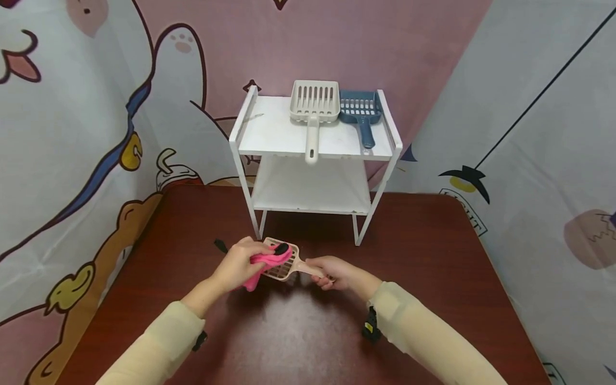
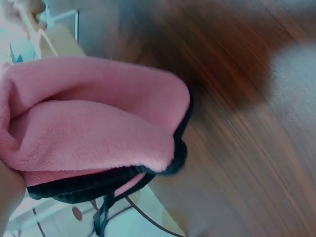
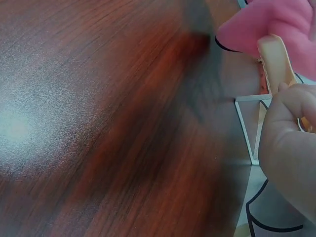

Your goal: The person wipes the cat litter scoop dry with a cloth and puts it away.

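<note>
Your head view is bright — soft shadows, pale glare on the glossy red-brown wooden tabletop (image 1: 298,326) — while your wrist views look hazier, the right one with a whitish hotspot.

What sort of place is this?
Perhaps a small staged workspace: a creased cartoon backdrop rises behind a brown table, and a white rack on the table holds a pale scoop and a blue scoop.

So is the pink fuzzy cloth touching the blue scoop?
No, the pink fleece cloth covers part of the beige litter scoop, while the blue litter scoop lies on the top shelf of the white rack.
</note>
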Motion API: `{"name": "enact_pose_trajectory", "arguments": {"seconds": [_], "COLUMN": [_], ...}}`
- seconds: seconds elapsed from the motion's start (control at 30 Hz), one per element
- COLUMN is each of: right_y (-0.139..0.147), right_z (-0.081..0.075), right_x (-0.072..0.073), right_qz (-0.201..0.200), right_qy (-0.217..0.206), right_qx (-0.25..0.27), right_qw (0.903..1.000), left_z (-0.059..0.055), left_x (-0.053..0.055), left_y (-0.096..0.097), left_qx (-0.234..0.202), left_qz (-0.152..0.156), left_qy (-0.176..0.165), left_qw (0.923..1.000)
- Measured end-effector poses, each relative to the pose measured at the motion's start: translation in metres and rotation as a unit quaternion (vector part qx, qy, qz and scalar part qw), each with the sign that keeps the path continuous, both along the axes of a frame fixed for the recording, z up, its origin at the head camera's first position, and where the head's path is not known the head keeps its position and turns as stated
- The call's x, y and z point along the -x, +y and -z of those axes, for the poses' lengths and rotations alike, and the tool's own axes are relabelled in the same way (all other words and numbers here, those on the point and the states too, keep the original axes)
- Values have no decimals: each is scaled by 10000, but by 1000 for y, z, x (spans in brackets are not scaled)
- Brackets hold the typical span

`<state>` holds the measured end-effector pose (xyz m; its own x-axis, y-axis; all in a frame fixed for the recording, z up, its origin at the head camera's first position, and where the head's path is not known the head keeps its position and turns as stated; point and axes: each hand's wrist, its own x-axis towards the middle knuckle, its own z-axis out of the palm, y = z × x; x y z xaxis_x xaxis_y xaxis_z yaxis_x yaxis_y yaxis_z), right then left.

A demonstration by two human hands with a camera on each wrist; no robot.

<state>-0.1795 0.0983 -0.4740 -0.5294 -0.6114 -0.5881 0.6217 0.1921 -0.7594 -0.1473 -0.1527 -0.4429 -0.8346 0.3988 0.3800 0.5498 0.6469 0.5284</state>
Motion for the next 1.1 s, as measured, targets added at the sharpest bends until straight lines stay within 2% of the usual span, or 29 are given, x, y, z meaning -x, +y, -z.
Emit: {"name": "enact_pose_trajectory", "arguments": {"seconds": [0.13,0.2,0.4,0.57,0.7,0.83,1.0,1.1], "right_y": [0,2,7,9,12,14,16,18], "right_z": [0,-2,-11,-15,-16,-17,-19,-18], "right_x": [2,3,4,4,6,8,9,9], "right_qz": [-86,-161,-204,-354,-433,-483,-490,-466], "right_qy": [205,339,615,770,826,935,973,1025], "right_qx": [228,362,363,343,348,370,333,183], "right_qw": [9995,9986,9972,9958,9950,9938,9935,9935], "left_z": [2,4,5,6,5,1,-3,-5], "left_x": [-2,-2,0,2,3,3,5,7], "left_y": [10,13,14,11,6,0,-10,-18], "left_qx": [713,910,1085,1262,1330,1246,1084,1030], "left_qz": [459,587,851,995,894,640,478,219], "left_qy": [-265,-250,36,79,139,122,-84,-261], "left_qw": [9960,9938,9904,9870,9870,9901,9929,9941]}}
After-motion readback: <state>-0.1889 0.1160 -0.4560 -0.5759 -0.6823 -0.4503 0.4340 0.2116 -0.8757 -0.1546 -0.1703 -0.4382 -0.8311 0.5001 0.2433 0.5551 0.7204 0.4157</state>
